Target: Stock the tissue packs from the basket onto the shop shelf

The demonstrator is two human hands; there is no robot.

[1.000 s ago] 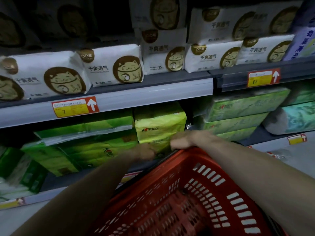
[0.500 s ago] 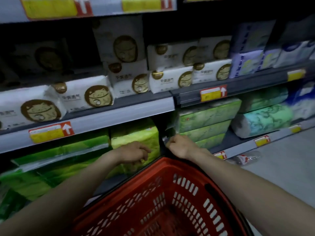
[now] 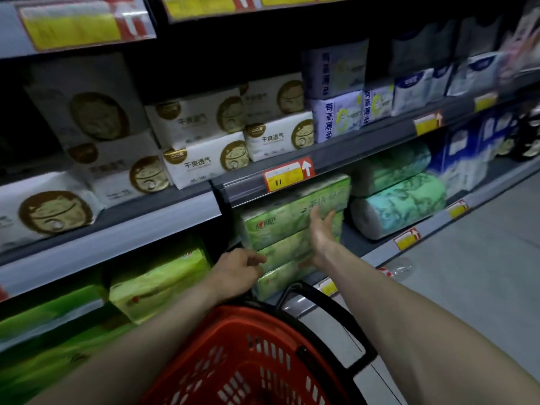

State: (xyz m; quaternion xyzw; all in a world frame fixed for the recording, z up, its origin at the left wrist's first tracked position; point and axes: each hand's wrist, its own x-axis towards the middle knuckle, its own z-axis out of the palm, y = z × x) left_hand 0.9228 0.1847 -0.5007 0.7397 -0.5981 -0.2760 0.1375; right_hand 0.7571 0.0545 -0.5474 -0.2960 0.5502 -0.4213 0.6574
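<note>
Stocking the lowest shelf (image 3: 380,252), seen from the head camera. A stack of three green tissue packs (image 3: 292,226) stands at the shelf front, below the price tag marked 7 (image 3: 287,176). The right hand (image 3: 321,232) lies flat against the face of the stack, fingers (image 3: 316,214) spread and holding nothing; the left hand (image 3: 236,271) is loosely curled at the stack's lower left corner, touching or just beside the packs, and no grasp on a pack is evident. The red basket (image 3: 233,361), with its black handle (image 3: 344,325), sits just below the hands in front of the shelf; the visible part of its interior shows no packs, though the bottom is cut off by the frame edge. The step in hand appears to be squaring the stack into place. The next move likely calls for pressing both sides evenly, then checking the basket for any remaining packs.
</note>
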